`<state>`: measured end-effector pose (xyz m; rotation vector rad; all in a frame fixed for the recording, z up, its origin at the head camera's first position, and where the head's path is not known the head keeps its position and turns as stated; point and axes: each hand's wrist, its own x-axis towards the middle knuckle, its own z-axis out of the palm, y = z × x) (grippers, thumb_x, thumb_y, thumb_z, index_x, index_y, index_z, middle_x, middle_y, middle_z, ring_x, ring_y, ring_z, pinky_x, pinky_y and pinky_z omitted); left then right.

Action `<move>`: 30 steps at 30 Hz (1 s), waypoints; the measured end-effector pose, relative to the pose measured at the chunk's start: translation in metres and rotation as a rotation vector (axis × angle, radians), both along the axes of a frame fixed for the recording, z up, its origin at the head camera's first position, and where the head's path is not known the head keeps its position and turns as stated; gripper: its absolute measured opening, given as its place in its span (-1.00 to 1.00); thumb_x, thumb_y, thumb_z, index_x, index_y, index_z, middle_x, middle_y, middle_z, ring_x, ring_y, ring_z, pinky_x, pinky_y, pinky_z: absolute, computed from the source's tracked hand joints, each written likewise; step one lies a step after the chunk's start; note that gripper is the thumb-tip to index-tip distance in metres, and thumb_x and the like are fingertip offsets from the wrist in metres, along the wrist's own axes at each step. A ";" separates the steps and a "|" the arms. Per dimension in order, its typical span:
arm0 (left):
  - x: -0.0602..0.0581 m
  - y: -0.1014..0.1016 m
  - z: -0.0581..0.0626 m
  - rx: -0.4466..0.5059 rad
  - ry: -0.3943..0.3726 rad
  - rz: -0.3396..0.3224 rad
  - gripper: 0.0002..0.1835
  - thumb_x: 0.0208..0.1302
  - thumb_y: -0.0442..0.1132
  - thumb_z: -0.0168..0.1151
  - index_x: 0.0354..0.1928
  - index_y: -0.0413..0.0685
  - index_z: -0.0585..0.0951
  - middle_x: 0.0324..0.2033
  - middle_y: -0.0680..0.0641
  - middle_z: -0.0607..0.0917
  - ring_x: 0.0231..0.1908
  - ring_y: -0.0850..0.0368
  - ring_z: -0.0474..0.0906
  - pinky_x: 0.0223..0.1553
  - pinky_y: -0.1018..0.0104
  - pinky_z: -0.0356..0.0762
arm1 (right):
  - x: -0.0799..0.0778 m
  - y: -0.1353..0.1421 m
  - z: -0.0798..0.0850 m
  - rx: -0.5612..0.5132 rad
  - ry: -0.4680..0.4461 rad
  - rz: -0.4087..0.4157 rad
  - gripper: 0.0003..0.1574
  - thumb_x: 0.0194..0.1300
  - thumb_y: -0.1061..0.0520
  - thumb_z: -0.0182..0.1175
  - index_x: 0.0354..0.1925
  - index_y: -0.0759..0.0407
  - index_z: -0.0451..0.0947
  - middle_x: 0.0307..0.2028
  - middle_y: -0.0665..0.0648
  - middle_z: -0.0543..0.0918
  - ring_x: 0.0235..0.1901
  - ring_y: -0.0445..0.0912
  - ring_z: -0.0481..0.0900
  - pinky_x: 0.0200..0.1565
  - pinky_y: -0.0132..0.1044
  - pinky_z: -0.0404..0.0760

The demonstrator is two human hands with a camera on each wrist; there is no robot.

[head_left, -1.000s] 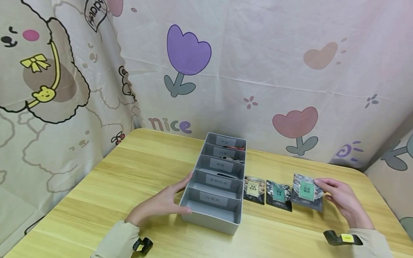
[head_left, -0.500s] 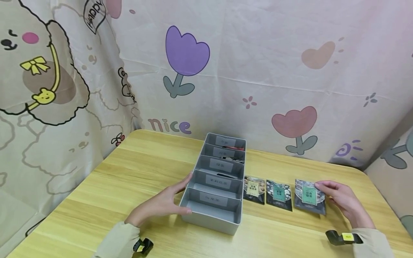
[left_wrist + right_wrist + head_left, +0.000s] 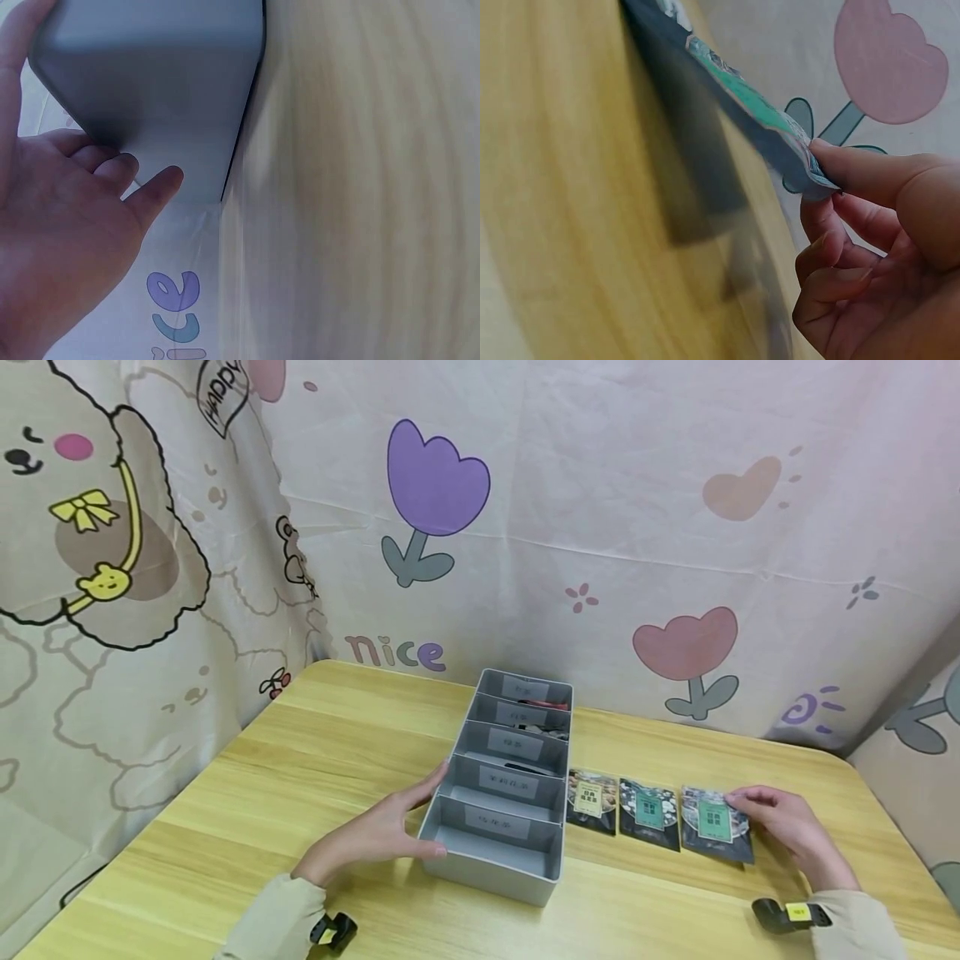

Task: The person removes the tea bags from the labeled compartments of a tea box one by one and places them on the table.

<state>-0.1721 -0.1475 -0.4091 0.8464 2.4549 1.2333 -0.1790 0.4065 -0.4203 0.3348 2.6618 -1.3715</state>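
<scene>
Left hand: located at 7 o'clock in the head view; sleeved left forearm directed toward 2 o'clock. Left thumb set wide of the left fingers.

Right hand: located at 4 o'clock; sleeved right forearm directed toward 11 o'clock. Right thumb and index finger pinched; remaining fingers curled.

Free room before sachets, organizer leftward

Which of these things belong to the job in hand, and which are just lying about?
Seemingly part of the job:
grey divided box, touched by the left fingers
green-labelled packet pinched in the right fingers
middle packet, also green-labelled
yellow-labelled packet, nearest the box

Apparently just there:
patterned cloth hanging behind
wooden table underneath
black devices at the wrists
</scene>
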 end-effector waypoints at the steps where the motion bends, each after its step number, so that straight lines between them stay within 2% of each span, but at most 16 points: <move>1: 0.000 0.000 0.000 0.000 0.001 0.000 0.16 0.07 0.09 0.42 0.53 -0.04 -0.12 0.46 -0.22 -0.03 0.39 -0.28 0.00 0.31 -0.25 0.02 | 0.000 0.000 0.000 0.008 -0.001 0.000 -0.55 0.32 -0.07 0.24 -0.11 0.32 0.61 -0.28 -0.07 0.59 -0.30 -0.26 0.43 -0.31 -0.41 0.50; 12: 0.000 0.000 0.000 0.001 -0.014 0.003 0.16 0.07 0.08 0.43 0.53 -0.01 -0.13 0.47 -0.20 -0.06 0.39 -0.27 0.00 0.31 -0.24 0.02 | -0.001 -0.004 -0.002 0.055 -0.010 -0.010 -0.51 0.32 -0.06 0.23 -0.11 0.38 0.57 -0.33 -0.03 0.55 -0.34 -0.18 0.39 -0.40 -0.38 0.43; 17: 0.000 -0.001 0.001 0.005 -0.016 0.002 0.16 0.07 0.08 0.43 0.54 0.01 -0.14 0.47 -0.20 -0.06 0.39 -0.29 0.00 0.30 -0.26 0.02 | -0.003 -0.003 -0.003 0.086 -0.005 -0.008 -0.47 0.29 -0.08 0.25 -0.10 0.40 0.57 -0.33 -0.03 0.59 -0.32 -0.16 0.41 -0.36 -0.39 0.42; 23: 0.001 -0.001 0.001 -0.001 -0.019 0.011 0.17 0.06 0.08 0.44 0.54 0.02 -0.13 0.47 -0.18 -0.06 0.39 -0.26 -0.01 0.32 -0.23 0.02 | -0.004 0.000 -0.003 0.143 -0.004 0.010 -0.42 0.27 -0.09 0.27 -0.09 0.44 0.56 -0.22 0.12 0.63 -0.19 -0.04 0.42 -0.24 -0.33 0.40; 30: 0.002 -0.001 0.001 -0.003 -0.021 0.017 0.17 0.05 0.07 0.44 0.54 0.02 -0.13 0.47 -0.19 -0.07 0.39 -0.26 0.00 0.31 -0.23 0.02 | -0.003 -0.001 -0.004 0.173 0.011 -0.008 -0.39 0.28 -0.07 0.25 -0.03 0.48 0.53 -0.08 0.38 0.59 -0.12 0.07 0.43 -0.24 -0.28 0.39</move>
